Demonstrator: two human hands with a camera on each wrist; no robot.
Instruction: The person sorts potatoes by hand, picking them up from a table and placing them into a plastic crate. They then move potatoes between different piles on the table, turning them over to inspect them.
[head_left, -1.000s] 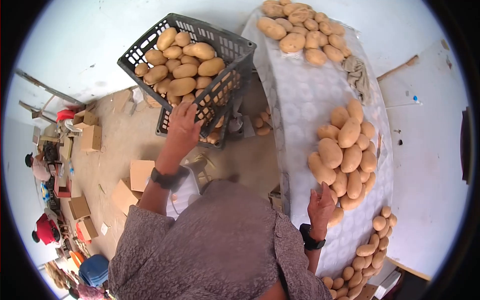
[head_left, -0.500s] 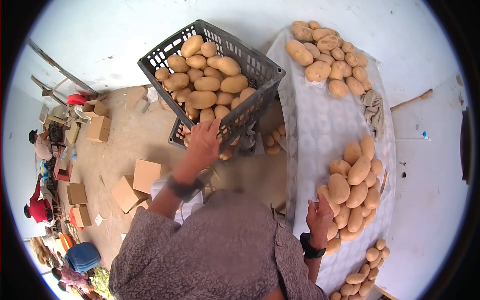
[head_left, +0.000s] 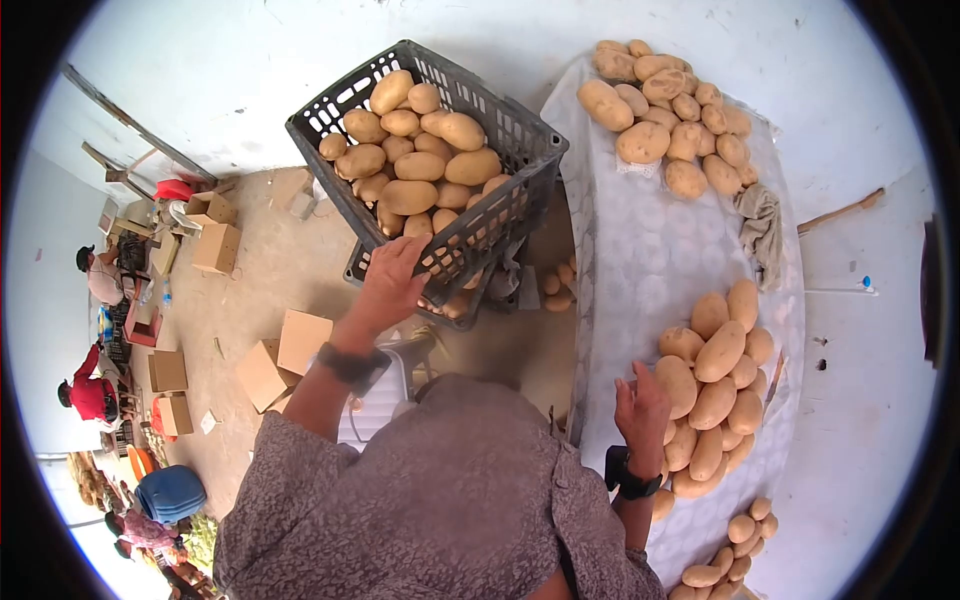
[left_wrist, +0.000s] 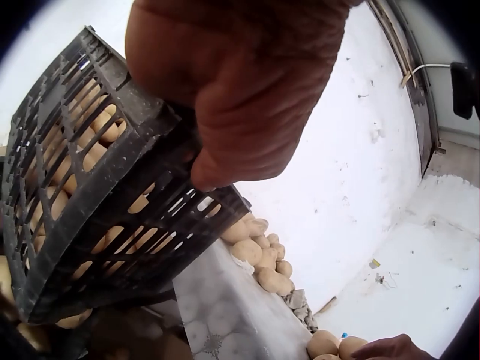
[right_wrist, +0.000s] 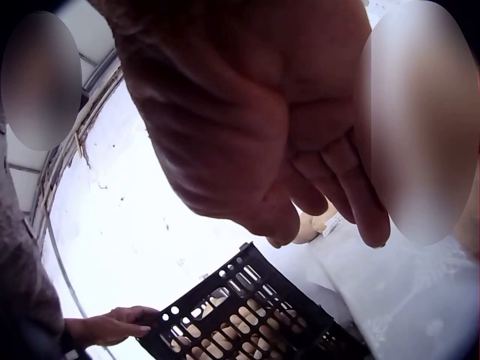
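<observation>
In the head view, a black plastic crate point(head_left: 345, 185) full of potatoes point(head_left: 410, 197) sits tilted on a second crate point(head_left: 455, 318). My left hand point(head_left: 392, 285) grips its near rim, and the left wrist view shows fingers point(left_wrist: 247, 127) curled over the rim. At the table's near edge, my right hand point(head_left: 643, 412) hovers beside a heap of potatoes point(head_left: 714, 402), with nothing in it. Its fingers point(right_wrist: 360, 191) hang loosely extended in the right wrist view, where my left hand point(right_wrist: 112, 326) also shows at the crate's corner.
A pale cloth-covered table point(head_left: 650, 260) runs along my right, carrying another potato heap point(head_left: 680, 115), a crumpled rag point(head_left: 760, 235) and smaller potatoes point(head_left: 735, 555). Cardboard boxes point(head_left: 305, 340) lie on the floor at left. Several people sit or bend farther off, near a blue tub point(head_left: 170, 494).
The head view has turned, so crate and table appear farther right and lower. My left hand stays on the crate rim. My right hand has drawn slightly away from the potato heap.
</observation>
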